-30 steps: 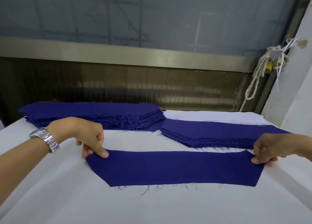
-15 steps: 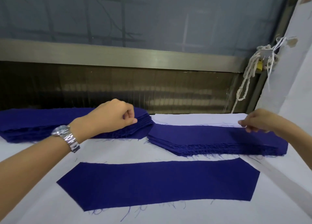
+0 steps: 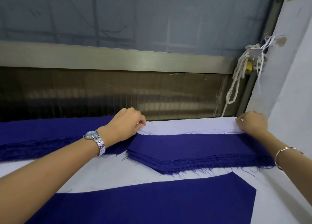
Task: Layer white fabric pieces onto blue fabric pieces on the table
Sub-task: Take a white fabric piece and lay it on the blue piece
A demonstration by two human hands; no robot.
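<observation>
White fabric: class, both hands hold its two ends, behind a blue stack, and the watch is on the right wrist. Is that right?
Not quite: the head view shows the watch on the left wrist, not the right. The rest stands: the left hand and right hand hold the white fabric at its ends, behind the blue stack.

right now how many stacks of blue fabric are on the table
2. The left stack lies at the far left; the right stack sits right of centre, before the white pieces. A single blue piece lies nearest, not stacked.
</observation>
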